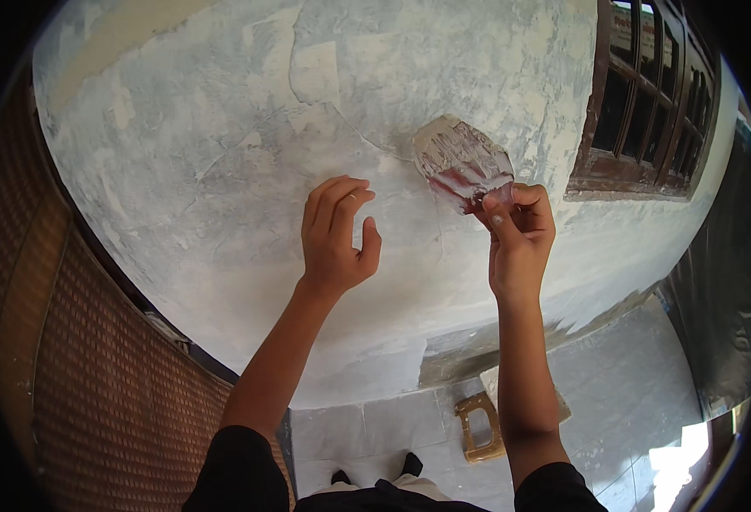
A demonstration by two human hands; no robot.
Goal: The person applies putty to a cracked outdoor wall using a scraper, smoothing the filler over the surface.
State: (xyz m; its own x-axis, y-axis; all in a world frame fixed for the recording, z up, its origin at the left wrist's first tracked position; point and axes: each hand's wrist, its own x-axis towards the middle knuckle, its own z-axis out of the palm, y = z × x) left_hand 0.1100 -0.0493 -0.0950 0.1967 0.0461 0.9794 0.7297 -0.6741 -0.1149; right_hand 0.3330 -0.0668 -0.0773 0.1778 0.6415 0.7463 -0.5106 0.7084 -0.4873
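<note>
My right hand pinches the lower edge of a reddish putty spreader, thumb in front and fingers behind. Thick off-white putty coats most of its face, and a dab of it sits on my thumb. The spreader is up in front of the patchy white and grey wall; whether it touches the surface I cannot tell. To its left, my left hand is raised before the wall with bent fingers, thumb apart, and nothing in it.
A brown-framed window is set in the wall at upper right. Woven brown panelling runs along the left. On the grey tiled floor stands a yellowish-brown stool, beside a pale board partly behind my right forearm. Dark sheeting hangs at far right.
</note>
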